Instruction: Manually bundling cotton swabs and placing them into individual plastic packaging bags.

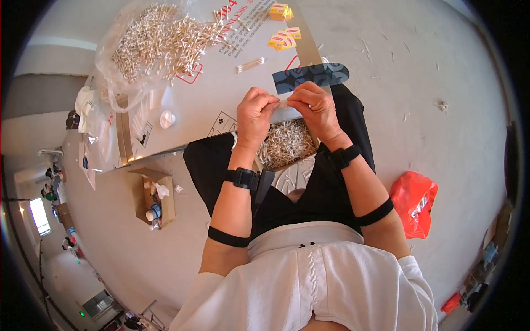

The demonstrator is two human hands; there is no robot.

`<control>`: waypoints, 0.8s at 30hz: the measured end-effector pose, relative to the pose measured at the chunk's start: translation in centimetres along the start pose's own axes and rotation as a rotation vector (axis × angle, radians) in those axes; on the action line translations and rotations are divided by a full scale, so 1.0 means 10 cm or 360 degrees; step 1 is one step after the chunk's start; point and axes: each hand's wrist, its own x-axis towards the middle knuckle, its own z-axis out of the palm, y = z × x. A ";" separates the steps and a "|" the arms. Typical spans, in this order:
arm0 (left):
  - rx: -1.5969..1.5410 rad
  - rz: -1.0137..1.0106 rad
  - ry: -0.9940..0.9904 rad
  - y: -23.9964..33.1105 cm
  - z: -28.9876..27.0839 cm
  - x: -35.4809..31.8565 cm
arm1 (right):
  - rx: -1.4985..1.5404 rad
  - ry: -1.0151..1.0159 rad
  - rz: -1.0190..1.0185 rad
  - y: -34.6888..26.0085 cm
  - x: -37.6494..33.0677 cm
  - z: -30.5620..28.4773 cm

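My left hand (255,118) and my right hand (316,110) meet above my lap, fingertips pinched close together. Between them is a small pale thing (283,103), perhaps thin film, too small to make out. Just below my hands, a cardboard box (280,166) full of loose cotton swabs (288,142) rests between my thighs. On the table (207,102) ahead lies a short row of cotton swabs (250,65). Farther left, a clear plastic bag (106,69) lies spread with a big heap of swabs (160,41) on it.
Yellow cards (284,38) and a small yellow box (280,11) lie at the table's far right, near a dark patterned strip (312,77). A white round piece (167,118) sits left. On the floor are an open carton (169,193), a red bag (406,207) and stray swabs.
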 end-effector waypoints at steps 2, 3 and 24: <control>-0.0014 -0.0032 -0.0006 0.00 0.01 0.00 | -0.0036 -0.0001 -0.0030 -0.01 0.01 0.00; -0.0026 -0.0058 -0.0008 0.00 0.01 0.01 | -0.0072 0.0000 -0.0068 -0.01 0.02 -0.01; 0.0252 0.0126 0.0048 0.05 -0.18 0.02 | -0.0054 -0.0118 -0.0064 -0.14 0.18 0.06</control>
